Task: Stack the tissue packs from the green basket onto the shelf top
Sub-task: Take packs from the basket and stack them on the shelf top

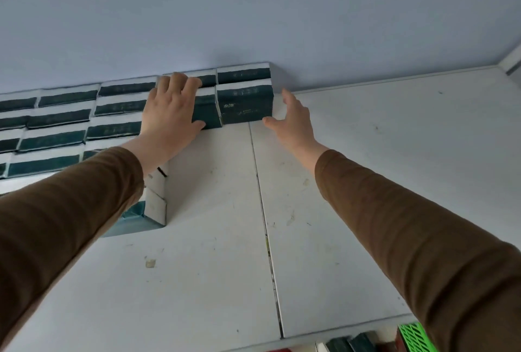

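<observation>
Both arms in brown sleeves reach up over the white shelf top (366, 154). Left hand (169, 109) lies flat, fingers spread, on a dark teal tissue pack (207, 110) in the right end of the stack against the wall (253, 13). Right hand (293, 119) is open, fingers relaxed, holding nothing; fingertips appear to touch the right side of the end pack (245, 103), contact unclear. More packs (56, 137) run in rows to the left. A corner of the green basket (413, 336) shows below the shelf's front edge, with dark packs (349, 343) just left of it.
</observation>
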Motion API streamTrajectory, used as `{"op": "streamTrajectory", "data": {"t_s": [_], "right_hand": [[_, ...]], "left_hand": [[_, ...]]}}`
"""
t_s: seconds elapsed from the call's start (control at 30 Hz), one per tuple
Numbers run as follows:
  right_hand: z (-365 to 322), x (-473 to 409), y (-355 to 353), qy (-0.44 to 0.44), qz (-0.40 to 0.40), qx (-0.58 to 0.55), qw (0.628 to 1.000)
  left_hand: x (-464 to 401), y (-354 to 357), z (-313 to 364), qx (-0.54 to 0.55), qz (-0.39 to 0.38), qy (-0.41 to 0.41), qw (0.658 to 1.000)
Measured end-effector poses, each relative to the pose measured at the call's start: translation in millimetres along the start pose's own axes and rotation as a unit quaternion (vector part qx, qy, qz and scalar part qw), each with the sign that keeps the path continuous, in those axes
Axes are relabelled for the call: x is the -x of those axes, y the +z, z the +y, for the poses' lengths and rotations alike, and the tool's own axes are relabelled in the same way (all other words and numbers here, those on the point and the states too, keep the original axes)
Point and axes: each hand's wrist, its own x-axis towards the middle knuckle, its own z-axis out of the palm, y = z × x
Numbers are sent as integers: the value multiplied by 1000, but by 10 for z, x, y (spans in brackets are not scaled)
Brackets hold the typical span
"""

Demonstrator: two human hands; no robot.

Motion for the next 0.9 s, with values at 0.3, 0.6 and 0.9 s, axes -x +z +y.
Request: {"op": "streamTrajectory", "data": {"t_s": [0.3, 0.6, 0.9], "right_hand": [[348, 1631, -865, -82, 102, 129, 983], [1131, 3674, -1807, -56, 210, 164, 962], [2213, 4613, -2680, 21, 255, 163, 953]], "left_hand": [[859, -315, 1213, 72, 12, 96, 993], [2277, -562, 2809, 162, 8, 178, 971], [2865, -518, 4432, 190, 49, 284, 939]]}}
